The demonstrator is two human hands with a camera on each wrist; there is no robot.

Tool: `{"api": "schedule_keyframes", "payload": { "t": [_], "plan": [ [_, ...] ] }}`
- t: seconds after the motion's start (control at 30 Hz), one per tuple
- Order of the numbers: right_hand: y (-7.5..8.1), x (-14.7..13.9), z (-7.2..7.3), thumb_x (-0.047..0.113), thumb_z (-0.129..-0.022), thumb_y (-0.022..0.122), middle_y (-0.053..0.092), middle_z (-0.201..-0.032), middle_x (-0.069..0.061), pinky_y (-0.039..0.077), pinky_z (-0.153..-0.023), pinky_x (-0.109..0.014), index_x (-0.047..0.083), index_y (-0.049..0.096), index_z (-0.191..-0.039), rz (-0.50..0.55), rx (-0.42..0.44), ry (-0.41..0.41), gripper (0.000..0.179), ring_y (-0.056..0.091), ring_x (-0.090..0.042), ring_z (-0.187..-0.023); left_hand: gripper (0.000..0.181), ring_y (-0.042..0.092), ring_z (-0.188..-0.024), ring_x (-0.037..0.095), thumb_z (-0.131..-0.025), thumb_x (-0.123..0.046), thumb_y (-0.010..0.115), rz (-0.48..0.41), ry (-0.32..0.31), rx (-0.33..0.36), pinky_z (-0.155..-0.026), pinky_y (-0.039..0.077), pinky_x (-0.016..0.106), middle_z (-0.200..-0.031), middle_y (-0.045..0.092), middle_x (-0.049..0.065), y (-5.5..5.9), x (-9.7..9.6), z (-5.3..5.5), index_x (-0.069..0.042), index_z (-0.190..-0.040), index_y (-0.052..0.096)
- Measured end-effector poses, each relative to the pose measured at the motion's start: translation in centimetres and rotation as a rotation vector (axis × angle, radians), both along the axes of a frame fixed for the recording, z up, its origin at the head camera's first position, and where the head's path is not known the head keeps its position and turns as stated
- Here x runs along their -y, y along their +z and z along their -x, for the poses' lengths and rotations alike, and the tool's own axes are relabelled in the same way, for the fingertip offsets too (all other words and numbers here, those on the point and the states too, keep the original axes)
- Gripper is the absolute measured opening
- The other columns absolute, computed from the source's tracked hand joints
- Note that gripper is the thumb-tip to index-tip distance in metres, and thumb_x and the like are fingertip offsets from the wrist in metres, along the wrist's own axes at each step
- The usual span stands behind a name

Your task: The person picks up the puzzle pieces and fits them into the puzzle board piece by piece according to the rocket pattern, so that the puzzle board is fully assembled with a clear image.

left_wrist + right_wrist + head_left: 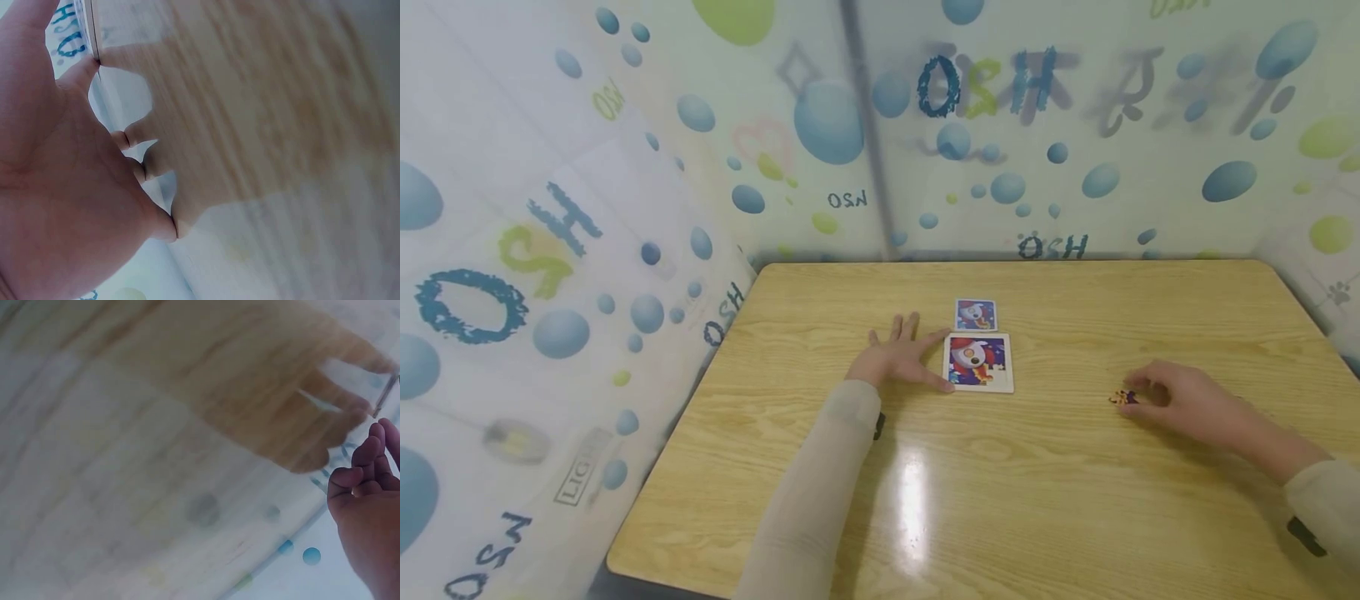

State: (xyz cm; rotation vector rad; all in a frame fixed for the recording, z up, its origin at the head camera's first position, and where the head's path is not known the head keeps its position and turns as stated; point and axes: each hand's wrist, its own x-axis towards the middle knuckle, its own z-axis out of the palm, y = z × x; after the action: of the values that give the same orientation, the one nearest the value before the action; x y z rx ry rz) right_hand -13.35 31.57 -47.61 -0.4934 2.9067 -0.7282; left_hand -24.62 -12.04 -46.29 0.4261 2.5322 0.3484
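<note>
A square jigsaw puzzle (973, 360) in a white frame lies on the wooden table, mostly filled with a cartoon character. Its lower right shows a pale unfilled patch. My left hand (901, 360) is spread beside it, thumb and index finger touching its left edge; in the left wrist view the palm (81, 181) and fingertips stand against the tabletop. Just behind the puzzle lies a smaller picture card (976, 315). Off to the right, my right hand (1180, 400) pinches small dark and orange puzzle pieces (1123, 398) between thumb and fingers, low over the table. The right wrist view shows curled fingers (365, 453).
The light wood table (1037, 500) has rounded corners and a bright reflection near its front. Pale curtain-like walls (1000, 167) with blue and green dots and lettering stand behind it and on its left.
</note>
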Motion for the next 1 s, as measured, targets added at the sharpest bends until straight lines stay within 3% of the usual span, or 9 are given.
{"api": "schedule_keyframes", "payload": {
  "t": [0.17,0.33,0.57,0.73,1.0],
  "plan": [
    [-0.42,-0.01,-0.07,0.04,-0.093,0.083,0.072,-0.107,0.0,0.045,-0.068,-0.023,0.01,0.076,-0.118,-0.019,-0.039,0.009,0.04,0.049,-0.002,-0.081,0.11,-0.025,-0.165,0.037,-0.079,-0.081,0.075,-0.014,-0.006,0.0,-0.125,-0.017,0.076,-0.179,-0.023,0.005,0.58,-0.04,-0.43,-0.057,-0.166,0.011],
    [-0.61,0.03,-0.07,0.039,-0.093,0.083,0.072,-0.113,-0.002,0.05,-0.072,-0.026,0.013,0.077,-0.12,-0.018,-0.058,0.019,0.037,0.055,-0.004,-0.087,0.11,-0.026,-0.164,0.037,-0.081,-0.08,0.073,0.001,-0.009,0.005,-0.126,-0.017,0.074,-0.179,-0.023,0.006,0.9,-0.13,-0.65,-0.055,-0.167,0.009],
    [-1.06,-0.19,-0.21,0.02,-0.09,0.086,0.078,-0.12,-0.003,0.057,-0.076,-0.024,0.018,0.077,-0.123,0.015,-0.177,0.068,0.034,0.064,0.0,-0.104,0.112,-0.025,-0.164,0.039,-0.078,-0.082,0.074,-0.004,-0.012,-0.005,-0.124,-0.017,0.077,-0.179,-0.023,0.007,0.68,0.04,-0.55,-0.055,-0.167,0.011],
    [-0.94,-0.33,-0.32,0.021,-0.094,0.083,0.074,-0.122,-0.007,0.054,-0.071,-0.023,0.013,0.074,-0.128,0.06,-0.134,0.065,0.036,0.056,0.007,-0.093,0.111,-0.025,-0.164,0.04,-0.08,-0.081,0.074,-0.018,-0.018,-0.001,-0.123,-0.018,0.078,-0.179,-0.024,0.008,0.94,0.11,-0.71,-0.053,-0.168,0.011],
    [-0.76,-0.44,-0.19,0.028,-0.096,0.082,0.069,-0.118,-0.007,0.049,-0.068,-0.023,0.009,0.075,-0.123,0.07,-0.058,0.033,0.034,0.05,0.003,-0.085,0.11,-0.024,-0.165,0.038,-0.08,-0.082,0.073,0.001,-0.014,-0.003,-0.126,-0.016,0.076,-0.179,-0.024,0.006,0.67,0.09,-0.56,-0.056,-0.167,0.01]
  ]
}}
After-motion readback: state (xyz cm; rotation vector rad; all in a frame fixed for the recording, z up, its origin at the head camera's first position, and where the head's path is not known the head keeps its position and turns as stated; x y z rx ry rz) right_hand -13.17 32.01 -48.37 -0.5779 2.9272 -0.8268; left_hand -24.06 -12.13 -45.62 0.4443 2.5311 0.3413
